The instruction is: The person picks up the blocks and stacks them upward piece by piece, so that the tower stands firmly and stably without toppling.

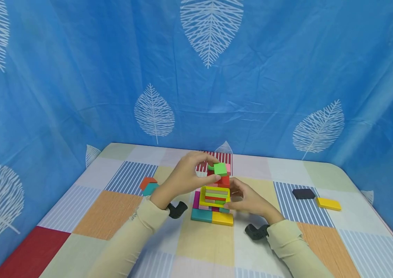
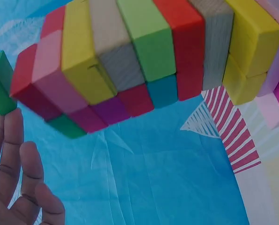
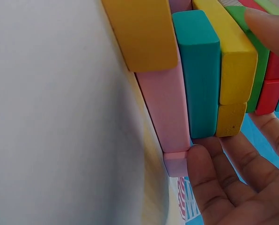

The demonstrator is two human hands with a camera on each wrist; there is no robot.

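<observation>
A tall stack of colored wooden blocks [image 1: 212, 204] stands on the cloth, with a teal block [image 1: 201, 215] and a yellow block [image 1: 222, 219] at its foot. At the top, my left hand [image 1: 186, 173] pinches a bright green block [image 1: 220, 169] between thumb and fingers. The left wrist view shows this green block [image 2: 1, 84] beside the stack's red end block [image 2: 29, 84]. Lower down, my right hand [image 1: 252, 200] holds the stack's right side, thumb in front and fingers behind. Fingertips in the right wrist view touch the yellow block [image 3: 231, 119].
An orange block [image 1: 148, 181] and a teal block [image 1: 150, 189] lie left of the stack, partly behind the left forearm. Off to the right are a black block [image 1: 303, 194] and a yellow block [image 1: 328, 204]. A blue leaf-print curtain [image 1: 266, 77] hangs behind the table.
</observation>
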